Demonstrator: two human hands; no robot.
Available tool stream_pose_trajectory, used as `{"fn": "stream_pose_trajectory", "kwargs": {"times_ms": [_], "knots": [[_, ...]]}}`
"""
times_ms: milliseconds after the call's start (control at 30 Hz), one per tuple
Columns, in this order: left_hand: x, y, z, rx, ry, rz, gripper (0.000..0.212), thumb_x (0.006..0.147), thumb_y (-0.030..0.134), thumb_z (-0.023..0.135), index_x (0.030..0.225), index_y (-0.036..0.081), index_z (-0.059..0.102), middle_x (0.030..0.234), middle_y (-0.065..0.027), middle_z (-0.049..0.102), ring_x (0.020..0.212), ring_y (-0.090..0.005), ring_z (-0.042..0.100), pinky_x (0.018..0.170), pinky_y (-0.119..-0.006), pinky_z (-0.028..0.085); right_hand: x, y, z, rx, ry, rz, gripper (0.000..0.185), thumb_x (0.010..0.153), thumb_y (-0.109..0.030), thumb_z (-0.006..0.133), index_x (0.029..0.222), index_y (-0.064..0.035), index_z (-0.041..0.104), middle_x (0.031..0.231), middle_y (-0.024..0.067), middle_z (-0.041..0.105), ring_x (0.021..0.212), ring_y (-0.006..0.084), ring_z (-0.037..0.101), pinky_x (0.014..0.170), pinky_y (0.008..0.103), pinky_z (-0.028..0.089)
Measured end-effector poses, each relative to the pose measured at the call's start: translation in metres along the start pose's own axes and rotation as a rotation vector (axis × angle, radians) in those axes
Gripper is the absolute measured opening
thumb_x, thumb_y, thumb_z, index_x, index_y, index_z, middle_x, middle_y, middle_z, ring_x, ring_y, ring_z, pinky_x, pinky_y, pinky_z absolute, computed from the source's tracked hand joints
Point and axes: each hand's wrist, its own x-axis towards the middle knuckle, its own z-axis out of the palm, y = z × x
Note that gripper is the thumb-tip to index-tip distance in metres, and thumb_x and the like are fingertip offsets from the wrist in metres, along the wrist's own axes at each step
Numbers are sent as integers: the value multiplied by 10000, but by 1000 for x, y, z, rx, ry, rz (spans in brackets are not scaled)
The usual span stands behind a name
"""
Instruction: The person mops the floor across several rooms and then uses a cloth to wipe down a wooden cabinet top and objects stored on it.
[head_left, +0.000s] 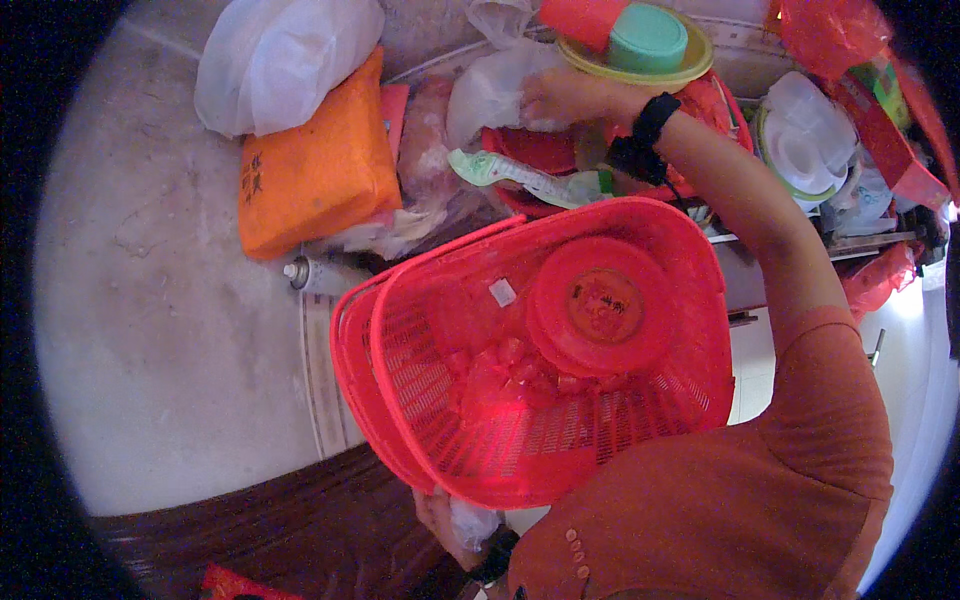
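Note:
A red slotted plastic basket (517, 450) is tilted before me, another red rim behind its left side. Inside lie a round red plastic tub (600, 304) and crumpled red plastic (495, 382). My left hand (446, 525) grips the basket's lower rim, fingertips partly hidden, with clear plastic film (472, 523) against the palm. Beyond the basket, my right hand (551, 97), blurred, is closed on a whitish translucent plastic bag (484, 97). Below that hand lies a green-and-white plastic packet (532, 180), touching the basket's far side. Both wrists wear black bands.
At the left stand an orange fabric bag (315, 165), a white plastic bag (289, 67) and a spray can (322, 275). A green tub (649, 37) sits in a yellow basin (697, 60) at the top. White plastic containers (806, 142) crowd the right side, near a red bag (832, 37).

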Motion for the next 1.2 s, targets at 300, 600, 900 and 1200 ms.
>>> {"fn": "stream_pose_trajectory", "kwargs": {"times_ms": [300,600,900,1200], "knots": [[0,20,26,-3,-174,-59,553,913,178,644,1401,12,443,1361,-186,550,1167,-300,569,966,-465,504,21,27,-25,221,194,-125,266,924,-267,633,1053,-48,712,979,140,717,889,302,684,769,436,527],[-2,-7,8,49,168,18,588,909,199,677,1408,22,422,1345,-173,555,1149,-291,576,973,-454,496,19,13,-43,181,152,-45,293,917,-81,609,1198,-29,675,1135,94,697,1032,214,649,946,340,499],[0,-3,10,35,159,-12,589,912,199,667,1415,26,414,1358,-174,546,1172,-300,564,985,-460,488,-7,34,13,-32,-42,-256,235,737,-62,586,949,-46,687,943,139,693,836,314,662,735,414,517],[10,-10,-3,-9,118,-22,620,908,198,660,1443,31,395,1388,-184,527,1197,-304,557,970,-461,497,-38,11,28,-9,104,-269,230,771,-69,578,979,13,632,932,184,657,957,371,643,760,437,531]]}}
